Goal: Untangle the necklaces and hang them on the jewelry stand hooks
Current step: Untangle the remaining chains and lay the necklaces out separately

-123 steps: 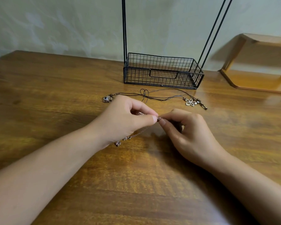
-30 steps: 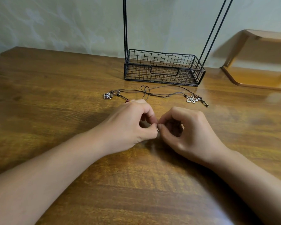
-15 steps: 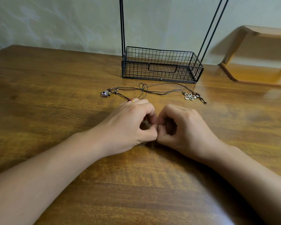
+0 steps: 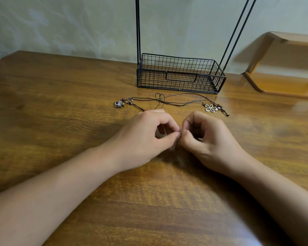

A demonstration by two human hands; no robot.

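The left hand (image 4: 146, 137) and the right hand (image 4: 208, 139) meet thumb-tip to thumb-tip low over the middle of the wooden desk (image 4: 60, 103), each with its fingers curled and its thumb and forefinger pinched together on a small bit of metal chain (image 4: 179, 137) that barely shows between the fingertips; most of that chain is hidden inside the two hands, so its length and shape cannot be told. Beyond the hands, nearer the wall, the cord necklaces (image 4: 171, 102) lie flat on the desk in a loose tangle of thin dark cords that cross and form a small loop near the centre. At the left end of the cords sits a small silver charm (image 4: 118, 104) with a few beads beside it, and at the right end lies a pale flower pendant (image 4: 210, 108) next to more beads and a clasp. Behind the necklaces stands the jewelry stand (image 4: 180, 75), its black wire basket base resting on the desk with thin black rods rising from both ends out of the top of the view. A wooden shelf (image 4: 283, 86) sits at the right, against the pale wall.
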